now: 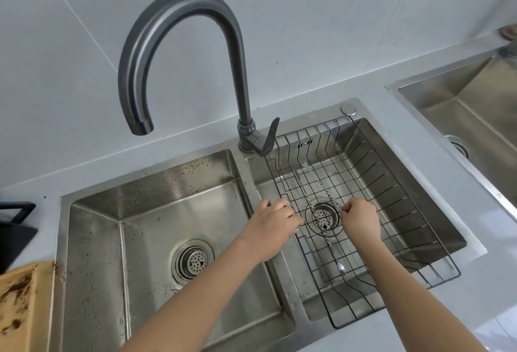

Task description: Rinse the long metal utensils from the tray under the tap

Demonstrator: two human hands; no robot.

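Observation:
A black wire tray point(397, 192) sits in the right sink basin. Two long twisted metal utensils lie in it. One utensil point(328, 242) runs diagonally over the drain and ends in a small spoon bowl near the tray's front. The other utensil point(321, 183) points toward the back wall, and my right hand point(361, 220) pinches its near end. My left hand point(275, 221) rests on the tray's left edge with fingers spread, holding nothing. The grey curved tap point(179, 4) arches over the left basin; no water shows at its spout.
The left basin point(156, 211) is stained, with a round drain strainer. The tap's lever point(270, 136) stands behind the tray. Another sink point(461, 105) lies at the far right. A dirty wooden board point(22, 295) and a black object point(14, 223) sit at the left edge.

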